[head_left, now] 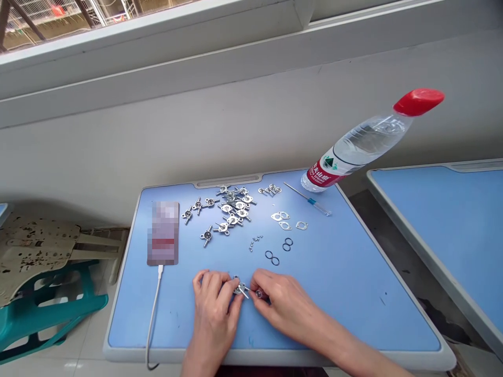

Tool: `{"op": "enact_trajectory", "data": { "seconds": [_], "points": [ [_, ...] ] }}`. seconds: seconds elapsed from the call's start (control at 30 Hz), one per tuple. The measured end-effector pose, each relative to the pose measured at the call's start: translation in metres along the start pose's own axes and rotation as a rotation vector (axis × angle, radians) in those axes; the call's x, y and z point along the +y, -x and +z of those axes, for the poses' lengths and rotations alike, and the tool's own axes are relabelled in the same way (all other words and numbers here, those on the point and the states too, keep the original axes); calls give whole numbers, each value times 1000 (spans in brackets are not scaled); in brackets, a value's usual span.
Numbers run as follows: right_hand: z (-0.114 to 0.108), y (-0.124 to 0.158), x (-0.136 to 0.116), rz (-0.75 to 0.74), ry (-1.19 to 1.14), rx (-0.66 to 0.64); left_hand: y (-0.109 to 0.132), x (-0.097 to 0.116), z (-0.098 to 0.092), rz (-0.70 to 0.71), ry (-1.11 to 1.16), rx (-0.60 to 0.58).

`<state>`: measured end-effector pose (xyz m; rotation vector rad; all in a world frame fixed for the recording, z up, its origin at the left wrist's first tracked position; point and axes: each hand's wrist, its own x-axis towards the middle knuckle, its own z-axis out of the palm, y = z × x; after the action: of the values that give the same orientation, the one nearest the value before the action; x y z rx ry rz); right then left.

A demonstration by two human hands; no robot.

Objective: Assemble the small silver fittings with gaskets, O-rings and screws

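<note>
Near the front of the table, my left hand is closed, thumb and fingertips on a small silver metal fitting with a pin sticking out. My right hand is closed around a small screwdriver; its rounded handle end shows, and its thin tip points left to the fitting. Fingers hide much of both. Beyond my hands lie two pairs of black rubber rings, several tiny screws and several flat oval metal plates. A pile of similar metal fittings lies farther back.
A phone with a white charging cable lies at left. A second screwdriver and an upright water bottle with a red cap are at back right. Small metal pieces lie behind. The wall borders the blue table.
</note>
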<state>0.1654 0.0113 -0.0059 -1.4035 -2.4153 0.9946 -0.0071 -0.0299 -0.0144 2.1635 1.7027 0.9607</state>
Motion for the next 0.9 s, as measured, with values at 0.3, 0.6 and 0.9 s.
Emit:
{"op": "enact_trajectory", "data": {
  "seconds": [0.3, 0.6, 0.9],
  "points": [
    [4, 0, 1, -61, 10, 40, 1, -4, -1, -88, 81, -38],
    [7, 0, 3, -97, 17, 75, 0, -4, 0, -73, 95, 1],
    [7, 0, 3, -85, 14, 60, 1, -2, 0, -102, 70, -11]
  ]
}}
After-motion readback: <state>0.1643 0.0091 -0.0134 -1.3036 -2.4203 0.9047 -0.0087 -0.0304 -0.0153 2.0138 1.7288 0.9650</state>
